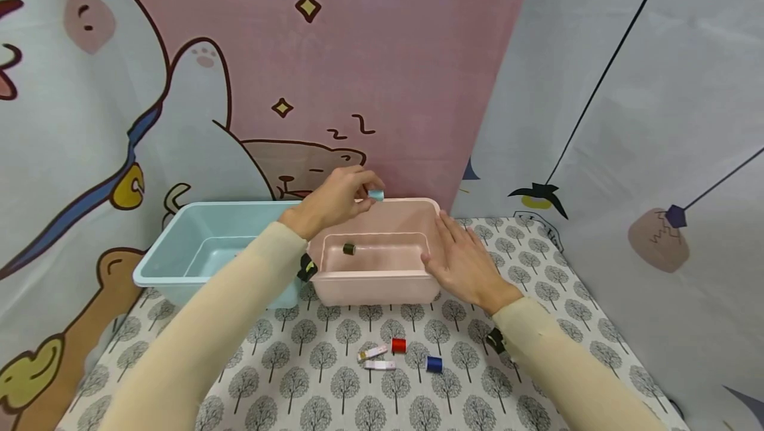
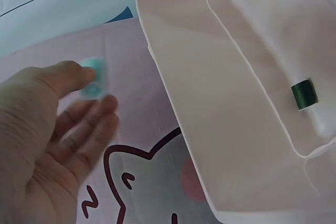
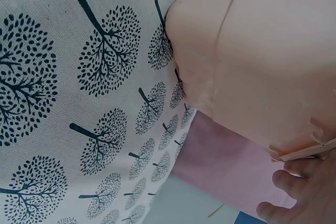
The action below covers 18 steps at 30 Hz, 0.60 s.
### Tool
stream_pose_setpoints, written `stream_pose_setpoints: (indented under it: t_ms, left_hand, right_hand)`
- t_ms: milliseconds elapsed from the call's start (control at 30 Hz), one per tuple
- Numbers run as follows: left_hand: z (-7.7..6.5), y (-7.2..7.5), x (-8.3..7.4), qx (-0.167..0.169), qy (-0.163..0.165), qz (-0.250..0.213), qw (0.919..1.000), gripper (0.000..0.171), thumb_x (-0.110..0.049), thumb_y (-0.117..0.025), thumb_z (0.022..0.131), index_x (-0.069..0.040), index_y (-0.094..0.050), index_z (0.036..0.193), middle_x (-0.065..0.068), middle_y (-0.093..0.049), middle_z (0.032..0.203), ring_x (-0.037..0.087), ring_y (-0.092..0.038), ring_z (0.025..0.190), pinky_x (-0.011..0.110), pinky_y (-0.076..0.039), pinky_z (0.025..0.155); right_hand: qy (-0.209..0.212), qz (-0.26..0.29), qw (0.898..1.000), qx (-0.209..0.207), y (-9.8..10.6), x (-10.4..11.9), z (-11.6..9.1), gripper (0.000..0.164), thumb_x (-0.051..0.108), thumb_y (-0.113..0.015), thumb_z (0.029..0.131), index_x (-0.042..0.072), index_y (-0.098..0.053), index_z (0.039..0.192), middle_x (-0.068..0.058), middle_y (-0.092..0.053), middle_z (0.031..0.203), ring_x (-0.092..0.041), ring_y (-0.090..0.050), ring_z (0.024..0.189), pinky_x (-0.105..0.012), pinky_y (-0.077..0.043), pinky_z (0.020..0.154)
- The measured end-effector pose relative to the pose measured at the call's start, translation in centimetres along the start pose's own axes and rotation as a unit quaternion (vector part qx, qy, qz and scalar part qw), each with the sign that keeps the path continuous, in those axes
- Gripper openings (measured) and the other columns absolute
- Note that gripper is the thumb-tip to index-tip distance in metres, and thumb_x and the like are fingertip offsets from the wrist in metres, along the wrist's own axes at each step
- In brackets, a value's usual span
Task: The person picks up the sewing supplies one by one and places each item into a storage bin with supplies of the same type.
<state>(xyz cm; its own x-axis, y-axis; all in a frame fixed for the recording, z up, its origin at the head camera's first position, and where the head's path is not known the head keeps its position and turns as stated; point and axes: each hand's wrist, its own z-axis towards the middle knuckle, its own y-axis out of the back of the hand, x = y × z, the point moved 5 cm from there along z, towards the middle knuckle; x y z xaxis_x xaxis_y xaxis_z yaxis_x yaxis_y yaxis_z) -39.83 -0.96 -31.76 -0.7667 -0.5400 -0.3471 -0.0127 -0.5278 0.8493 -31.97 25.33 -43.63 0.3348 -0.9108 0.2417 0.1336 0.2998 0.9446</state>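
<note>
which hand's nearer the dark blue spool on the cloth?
Right. The right hand touches the right side of the pink bin, beyond the dark blue spool; the left hand is farther off, near the bin's far rim, pinching a light blue spool.

2 cream sleeves [image 1: 221, 331], 2 black wrist pieces [image 1: 307, 267]

A pink and grey cartoon backdrop [image 1: 412, 73] rises behind a tree-print tablecloth [image 1: 322, 388].
</note>
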Motion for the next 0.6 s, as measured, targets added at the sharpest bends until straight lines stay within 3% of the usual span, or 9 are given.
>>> stream_pose_setpoints:
  t_ms: [267,600]
  left_hand:
    - [-1.6,0.3,0.1,0.001,0.023,0.049,0.9985,0.035,-0.016,-0.084,0.108,-0.006,-0.078,0.142,0.015,-0.079,0.137,0.032,-0.082,0.118,0.046,-0.07,0.106]
    - [-4.0,0.9,-1.4,0.0,0.016,0.055,0.9983,0.033,-0.022,-0.079,0.113,-0.011,-0.079,0.143,0.01,-0.08,0.138,0.032,-0.082,0.123,0.048,-0.071,0.107]
  right_hand:
    - [0.002,0.0,1.0,0.003,0.0,0.2,0.0,0.096,0.066,-0.04,0.117,-0.001,-0.021,0.184,-0.022,-0.02,0.195,-0.044,-0.026,0.181,-0.072,-0.02,0.147]
    - [0.006,0.003,1.0,-0.008,0.1,0.0,0.0,0.095,0.065,-0.04,0.118,-0.004,-0.024,0.182,-0.024,-0.021,0.194,-0.047,-0.027,0.18,-0.074,-0.021,0.146]
